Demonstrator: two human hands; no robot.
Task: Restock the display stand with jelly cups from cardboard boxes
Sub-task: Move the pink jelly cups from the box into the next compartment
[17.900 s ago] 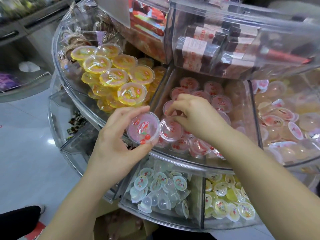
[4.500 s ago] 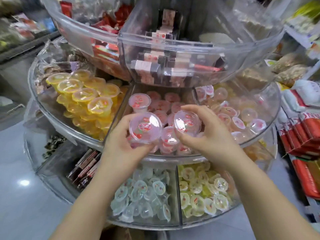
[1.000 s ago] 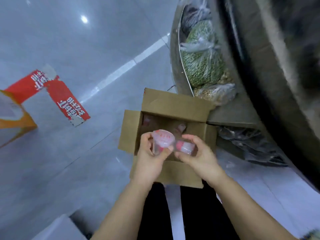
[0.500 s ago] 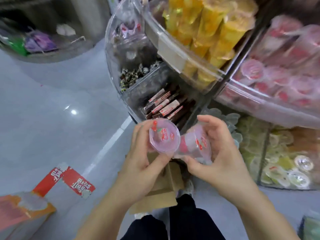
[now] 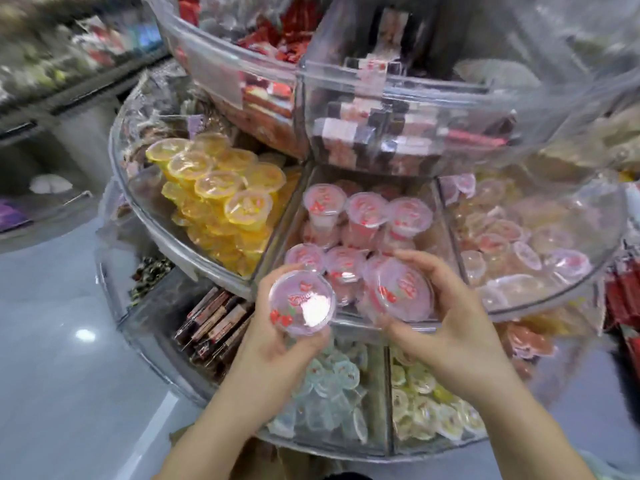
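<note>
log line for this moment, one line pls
step: restock pink bay | left hand: holds pink jelly cup | right hand: holds second pink cup | both at front rim of pink compartment, not yet placed

- I see dark wrapped bars (image 5: 214, 320) stacked in the lowest tier's left bin, red-and-white labels facing up.
- Small dark wrapped candies (image 5: 149, 276) lie in the bin left of those bars.
- I see red packets (image 5: 277, 39) piled in the top tier, with dark-and-pink boxes (image 5: 384, 133) in the bin beside them.
- The grey floor (image 5: 69, 375) shows a bright light reflection.
- A blurred shelf (image 5: 69, 64) runs along my upper left.
</note>
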